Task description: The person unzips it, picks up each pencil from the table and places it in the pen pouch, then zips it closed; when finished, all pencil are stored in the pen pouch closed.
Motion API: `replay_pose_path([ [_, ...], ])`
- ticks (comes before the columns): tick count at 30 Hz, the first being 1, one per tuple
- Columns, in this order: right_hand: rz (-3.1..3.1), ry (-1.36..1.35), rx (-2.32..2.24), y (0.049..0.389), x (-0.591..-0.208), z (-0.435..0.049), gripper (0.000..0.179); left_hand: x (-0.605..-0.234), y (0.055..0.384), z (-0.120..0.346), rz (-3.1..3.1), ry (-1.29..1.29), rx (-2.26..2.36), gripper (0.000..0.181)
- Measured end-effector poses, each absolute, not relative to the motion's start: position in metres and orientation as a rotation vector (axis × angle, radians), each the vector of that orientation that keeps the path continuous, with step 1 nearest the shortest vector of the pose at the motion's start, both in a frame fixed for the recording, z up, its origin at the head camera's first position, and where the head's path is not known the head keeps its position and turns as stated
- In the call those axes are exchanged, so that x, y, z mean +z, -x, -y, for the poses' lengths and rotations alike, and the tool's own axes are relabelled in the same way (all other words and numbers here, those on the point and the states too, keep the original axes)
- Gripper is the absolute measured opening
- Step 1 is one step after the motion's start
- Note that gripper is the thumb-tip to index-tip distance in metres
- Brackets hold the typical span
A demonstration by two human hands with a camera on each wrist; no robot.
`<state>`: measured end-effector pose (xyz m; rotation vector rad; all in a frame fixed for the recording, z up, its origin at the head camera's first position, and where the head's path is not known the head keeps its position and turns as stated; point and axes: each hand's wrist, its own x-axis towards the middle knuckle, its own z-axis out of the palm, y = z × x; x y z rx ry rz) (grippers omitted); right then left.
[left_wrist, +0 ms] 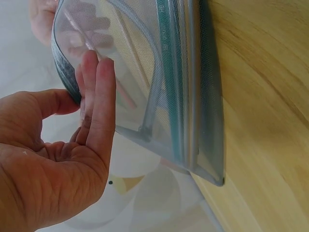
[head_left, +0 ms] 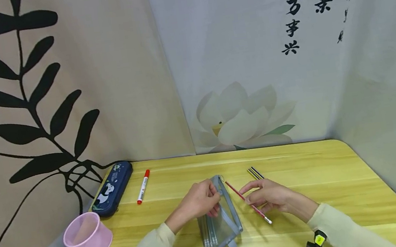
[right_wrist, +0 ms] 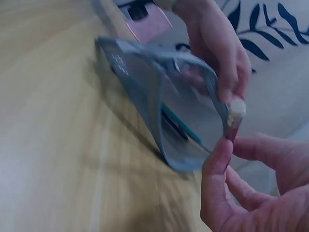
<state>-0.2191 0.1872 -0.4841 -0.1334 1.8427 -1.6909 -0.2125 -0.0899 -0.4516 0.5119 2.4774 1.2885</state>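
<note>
A grey mesh zip pouch (head_left: 223,230) stands tilted and open on the table, with several pencils (head_left: 208,232) inside along its left side. My left hand (head_left: 202,199) pinches its upper rim between thumb and fingers; in the left wrist view the fingers (left_wrist: 102,104) reach in over the opening. My right hand (head_left: 271,197) pinches a red pencil (head_left: 235,191) just right of the pouch. The pencil slants, its white eraser (right_wrist: 237,107) end toward me. From the right wrist, a teal pencil (right_wrist: 181,122) and darker ones show inside the pouch's mouth.
Some dark striped pencils (head_left: 255,173) lie behind my right hand. To the left are a red-capped marker (head_left: 144,186), a navy pencil case (head_left: 113,189) with a panda picture, and a pink cup (head_left: 88,236). A printed curtain (head_left: 129,65) hangs behind the wooden table (head_left: 326,173).
</note>
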Motion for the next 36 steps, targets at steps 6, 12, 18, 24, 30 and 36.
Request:
replay_pose_path([
  [6,-1.838,0.135,-1.687,0.219,-0.488,-0.161,0.045,-0.452,0.212,0.085,-2.469,-0.487,1.300,0.008],
  [12,-1.912,0.122,-1.691,0.223,-0.492,-0.139,0.039,-0.452,0.213,0.082,-2.440,-0.491,1.311,0.008],
  [18,-1.998,0.151,-1.683,0.219,-0.496,-0.120,0.030,-0.454,0.214,0.081,-2.430,-0.499,1.287,0.009],
  [24,-2.062,0.150,-1.679,0.217,-0.501,-0.107,0.029,-0.452,0.215,0.082,-2.433,-0.499,1.289,0.012],
  [30,-2.013,0.160,-1.726,0.217,-0.498,-0.119,0.029,-0.451,0.216,0.085,-2.434,-0.502,1.297,0.009],
  [36,-2.011,0.121,-1.721,0.223,-0.487,-0.152,0.047,-0.451,0.214,0.088,-2.436,-0.487,1.318,0.008],
])
